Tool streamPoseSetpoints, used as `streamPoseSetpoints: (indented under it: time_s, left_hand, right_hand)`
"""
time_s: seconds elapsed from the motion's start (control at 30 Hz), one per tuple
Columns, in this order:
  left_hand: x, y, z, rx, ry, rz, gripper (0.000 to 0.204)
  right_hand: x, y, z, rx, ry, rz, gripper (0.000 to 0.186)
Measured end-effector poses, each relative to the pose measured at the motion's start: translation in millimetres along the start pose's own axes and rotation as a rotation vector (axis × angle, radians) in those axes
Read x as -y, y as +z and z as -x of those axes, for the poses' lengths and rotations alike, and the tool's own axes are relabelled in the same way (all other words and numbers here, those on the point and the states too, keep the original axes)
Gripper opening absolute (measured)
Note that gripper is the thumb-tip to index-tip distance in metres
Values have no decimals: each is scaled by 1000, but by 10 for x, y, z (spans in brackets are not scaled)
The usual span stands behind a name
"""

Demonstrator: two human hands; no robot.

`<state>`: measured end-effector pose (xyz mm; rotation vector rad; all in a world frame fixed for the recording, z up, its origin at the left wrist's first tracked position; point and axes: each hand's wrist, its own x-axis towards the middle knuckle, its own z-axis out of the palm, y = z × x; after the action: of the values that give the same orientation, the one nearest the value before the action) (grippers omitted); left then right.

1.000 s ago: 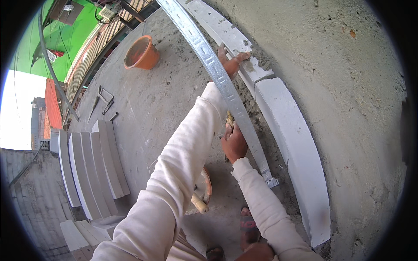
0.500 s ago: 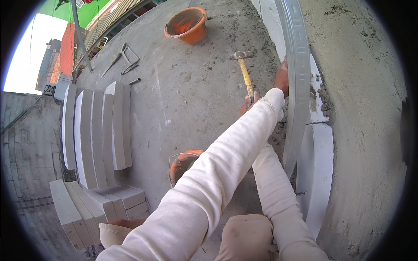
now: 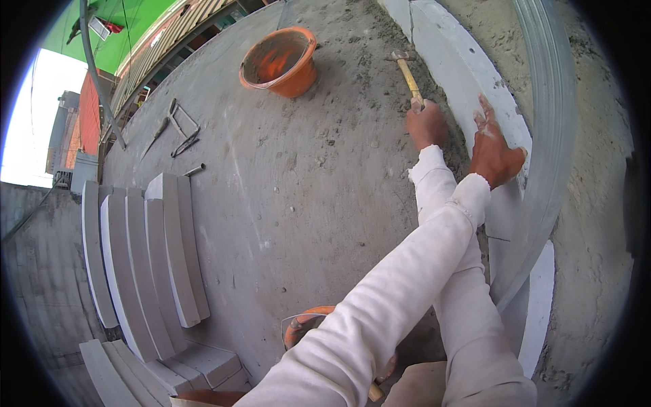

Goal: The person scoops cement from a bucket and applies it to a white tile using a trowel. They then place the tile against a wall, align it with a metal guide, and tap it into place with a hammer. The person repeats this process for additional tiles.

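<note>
My forearms cross, the left over the right. My left hand (image 3: pixel 496 152) lies with fingers spread on a white block (image 3: pixel 451 57) of the low row along the wall. Just left of it, my right hand (image 3: pixel 427 125) is closed around the yellow handle of a hammer (image 3: pixel 409 80). The hammer's head points away from me, over the grey floor beside the block. A long ribbed metal bar (image 3: pixel 548 102) leans along the right side of the row, close to my left hand but apart from its fingers.
An orange bucket (image 3: pixel 298 80) stands ahead; another orange bucket (image 3: pixel 293 332) is partly hidden under my left sleeve. White blocks (image 3: pixel 125 264) are stacked at left. A hand saw (image 3: pixel 157 134) and a metal frame (image 3: pixel 183 129) lie on the floor, near a short pipe (image 3: pixel 195 169). Rough plaster (image 3: pixel 590 203) borders the right.
The metal bar has shifted right, uncovering more of the white blocks. My left hand, earlier partly behind the bar, now shows fully on the block. The hammer and right hand have moved forward and right.
</note>
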<state>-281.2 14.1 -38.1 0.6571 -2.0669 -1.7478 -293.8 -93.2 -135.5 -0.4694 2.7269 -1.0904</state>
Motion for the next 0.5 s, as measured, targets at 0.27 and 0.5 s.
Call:
streamPoseSetpoints:
  time_s: [0.27,0.5]
  left_hand:
    - [-7,-28,-30,5,-12,-4,128]
    - [-7,9,-38,7,26,-21,127]
  right_hand:
    - [239,59,11,-58,-17,7,32]
    - [239,-68,-75,-83,-14,2,32]
